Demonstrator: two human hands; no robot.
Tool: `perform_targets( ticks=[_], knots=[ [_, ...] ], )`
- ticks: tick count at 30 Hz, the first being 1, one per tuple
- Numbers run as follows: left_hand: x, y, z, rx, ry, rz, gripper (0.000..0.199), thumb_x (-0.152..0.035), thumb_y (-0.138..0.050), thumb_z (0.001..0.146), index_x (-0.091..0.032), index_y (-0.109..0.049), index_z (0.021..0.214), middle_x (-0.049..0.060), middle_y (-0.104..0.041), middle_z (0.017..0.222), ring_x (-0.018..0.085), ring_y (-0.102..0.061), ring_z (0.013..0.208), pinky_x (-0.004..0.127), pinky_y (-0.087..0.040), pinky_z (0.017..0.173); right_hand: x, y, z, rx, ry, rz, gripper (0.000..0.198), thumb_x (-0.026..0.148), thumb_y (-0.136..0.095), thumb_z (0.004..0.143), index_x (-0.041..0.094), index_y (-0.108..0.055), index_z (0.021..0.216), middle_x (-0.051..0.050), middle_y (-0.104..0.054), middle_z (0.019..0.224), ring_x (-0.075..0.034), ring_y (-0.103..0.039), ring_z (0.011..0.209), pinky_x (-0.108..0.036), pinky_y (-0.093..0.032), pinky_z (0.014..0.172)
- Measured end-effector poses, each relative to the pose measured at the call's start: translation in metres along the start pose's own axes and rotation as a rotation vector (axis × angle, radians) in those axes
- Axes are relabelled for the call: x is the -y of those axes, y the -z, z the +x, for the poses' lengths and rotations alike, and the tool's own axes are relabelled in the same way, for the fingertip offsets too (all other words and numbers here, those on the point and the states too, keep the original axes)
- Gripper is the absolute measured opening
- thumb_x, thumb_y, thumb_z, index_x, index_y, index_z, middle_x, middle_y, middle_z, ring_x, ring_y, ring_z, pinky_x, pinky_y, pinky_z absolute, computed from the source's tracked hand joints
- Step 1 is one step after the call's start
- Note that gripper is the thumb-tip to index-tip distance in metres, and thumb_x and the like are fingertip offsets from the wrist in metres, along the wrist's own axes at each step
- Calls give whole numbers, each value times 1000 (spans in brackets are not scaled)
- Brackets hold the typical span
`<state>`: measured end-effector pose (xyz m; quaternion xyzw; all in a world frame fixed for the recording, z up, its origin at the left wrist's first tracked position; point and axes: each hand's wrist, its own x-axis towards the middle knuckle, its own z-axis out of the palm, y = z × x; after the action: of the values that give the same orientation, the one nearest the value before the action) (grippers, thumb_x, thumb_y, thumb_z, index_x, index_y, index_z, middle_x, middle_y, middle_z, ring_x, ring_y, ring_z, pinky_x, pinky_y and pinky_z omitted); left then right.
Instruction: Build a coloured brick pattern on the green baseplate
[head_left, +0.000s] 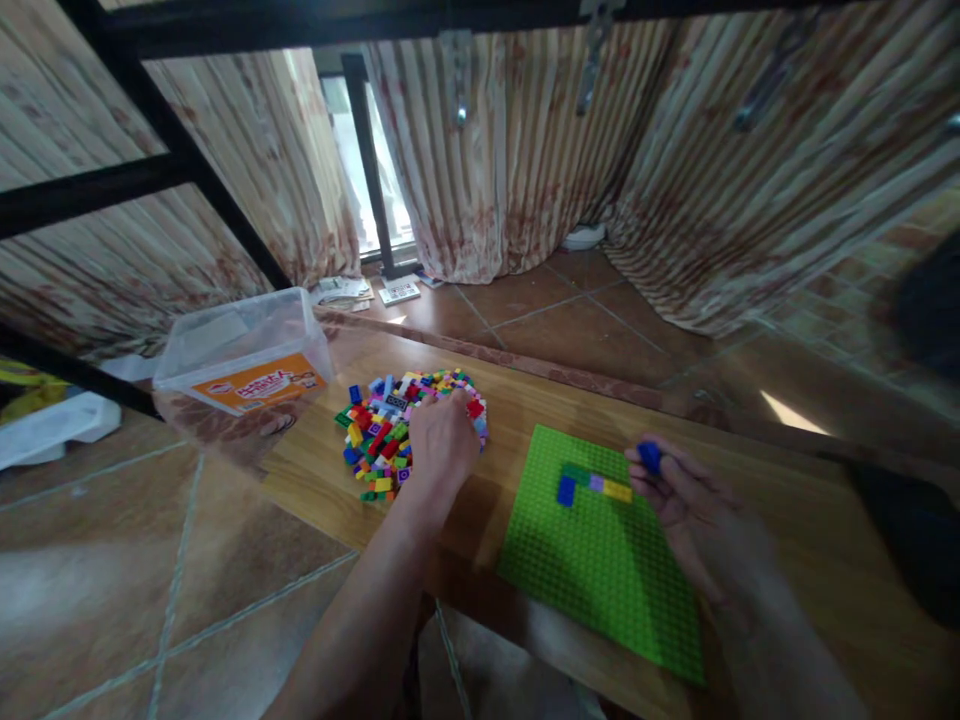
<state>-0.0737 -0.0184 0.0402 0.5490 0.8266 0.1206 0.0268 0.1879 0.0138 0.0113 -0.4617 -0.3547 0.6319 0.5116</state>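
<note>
My left hand (pixel 444 440) reaches into a pile of mixed coloured toy bricks (pixel 381 440) on the wooden bench. Its fingertips are turned away from me, so whether they grip a brick is hidden. My right hand (pixel 686 500) pinches a dark blue brick (pixel 649 457) between thumb and fingers, just above the far right part of a green baseplate (pixel 600 570). On that plate a short row is fixed: a blue brick (pixel 566 491) at the left, then a green brick (pixel 577 474), a small lilac brick (pixel 597 483) and a yellow brick (pixel 618 491).
A clear plastic tub (pixel 244 345) with an orange label stands at the bench's left end. Dark metal bars (pixel 225 235) cross above and to the left. Striped curtains (pixel 517 150) hang behind, over a tiled floor (pixel 97 560). A dark object (pixel 911 530) lies at the right.
</note>
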Motion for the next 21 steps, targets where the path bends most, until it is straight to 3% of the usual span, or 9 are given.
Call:
perform_targets(
  ticks=[3, 5, 8, 11, 17, 21],
  knots=[
    [-9, -6, -2, -115, -94, -100, 19, -17, -50, 86, -19, -68, 93, 8, -72, 89, 25, -63, 94, 37, -47, 87, 1, 1, -1, 19, 1, -69, 35, 33, -83, 66, 23, -75, 99, -2, -74, 89, -11, -66, 73, -22, -57, 68],
    [-20, -11, -4, -114, -189, -251, 20, -16, -51, 86, -18, -68, 97, 7, -73, 96, 23, -64, 96, 36, -46, 92, 2, 2, 0, 10, 21, -159, 38, 35, -82, 67, 24, -73, 103, -2, -74, 89, -13, -66, 74, -26, -57, 69],
    [-39, -20, -12, 65, -283, -494, 22, -14, -54, 85, -16, -68, 103, 7, -73, 100, 19, -66, 92, 31, -50, 88, 3, 8, 2, -27, 89, -341, 38, 37, -79, 69, 25, -72, 104, -3, -75, 95, -17, -68, 82, -34, -57, 76],
    [-54, -26, -20, 248, -311, -594, 27, -13, -56, 84, -14, -67, 108, 7, -73, 101, 17, -67, 84, 30, -53, 80, 3, 14, 3, -40, 186, -514, 34, 36, -75, 72, 23, -72, 103, -5, -75, 104, -22, -68, 95, -41, -53, 89],
    [-57, -30, -26, 425, -395, -631, 42, -11, -61, 77, -15, -62, 118, 7, -70, 111, 15, -67, 81, 28, -54, 78, 7, 19, -1, 16, 276, -888, 26, 36, -65, 79, 22, -72, 99, -6, -75, 98, -23, -68, 90, -42, -51, 88],
    [-54, -31, -25, 481, -475, -591, 54, -10, -65, 71, -16, -57, 124, 7, -65, 117, 13, -66, 75, 27, -54, 76, 11, 18, -6, 10, 312, -1019, 25, 37, -63, 80, 22, -72, 98, -5, -74, 96, -23, -66, 91, -41, -48, 88]
  ],
)
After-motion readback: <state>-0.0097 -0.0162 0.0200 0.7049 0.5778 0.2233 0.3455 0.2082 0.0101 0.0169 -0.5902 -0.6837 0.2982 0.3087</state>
